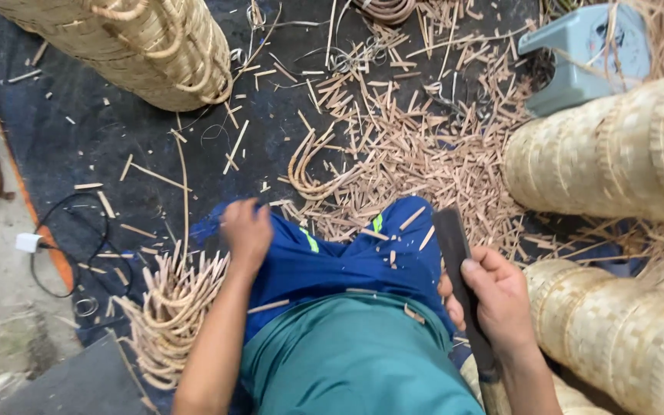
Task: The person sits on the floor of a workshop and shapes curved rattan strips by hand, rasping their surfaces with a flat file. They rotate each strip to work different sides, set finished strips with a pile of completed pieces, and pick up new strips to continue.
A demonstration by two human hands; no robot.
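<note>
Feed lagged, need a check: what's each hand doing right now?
Left hand: closed, resting on the blue trousers; holding anything cannot be told.
Right hand: closed on dark blade.

**Hands: left loosely curled, right clenched**

Left hand (246, 230): forearm runs up from the lower frame, wrist bent, fingers curled downward at the thigh. Right hand (497, 296): fingers wrapped tight, thumb on top, wrist straight, forearm exits bottom right.

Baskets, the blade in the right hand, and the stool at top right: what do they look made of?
Baskets: woven pale strips, probably bamboo or rattan, matte; the plaited weave shows.
Blade, held in the right hand: dark and flat, likely metal, dull; handle hidden.
Stool: grey-blue, smooth moulded look, probably plastic.
The left hand sits by a bundle of bent cane strips, same tan fibre as the floor scraps.
</note>
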